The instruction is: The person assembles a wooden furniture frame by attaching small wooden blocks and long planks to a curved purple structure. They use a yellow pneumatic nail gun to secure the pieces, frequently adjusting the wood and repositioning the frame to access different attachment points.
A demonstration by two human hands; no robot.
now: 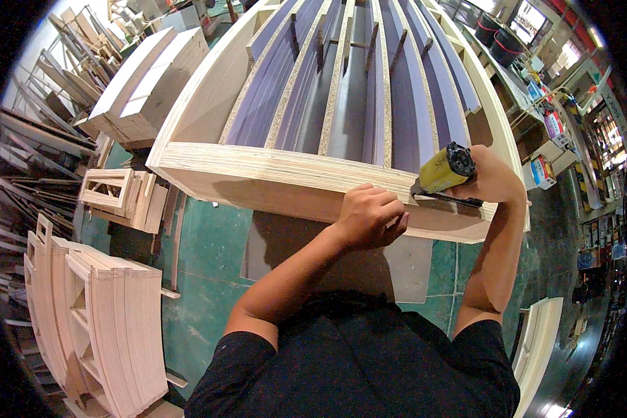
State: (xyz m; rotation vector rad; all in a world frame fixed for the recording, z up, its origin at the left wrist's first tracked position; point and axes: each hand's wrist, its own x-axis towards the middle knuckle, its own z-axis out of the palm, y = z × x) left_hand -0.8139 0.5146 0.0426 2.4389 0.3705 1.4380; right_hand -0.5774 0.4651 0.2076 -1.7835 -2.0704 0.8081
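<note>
My right hand (491,177) is wrapped round a yellow and black nail gun (444,169). Its nose sits at the top edge of the plywood front rail (279,167) of a large wooden frame. My left hand (373,216) is closed and leans against the same rail, just left of the nail gun. Its fingers curl inward, and whatever they may hold is hidden. Inside the frame, long purple-faced particleboard strips (285,101) stand on edge side by side, running away from me. Dark upright pieces (320,50) stand among the strips.
To the left stand stacked pale panels (143,80), small wooden frames (122,191) and a tall stack of plywood frames (122,327). A brown sheet (279,251) lies on the green floor under the frame. A workbench (529,115) with boxes runs along the right.
</note>
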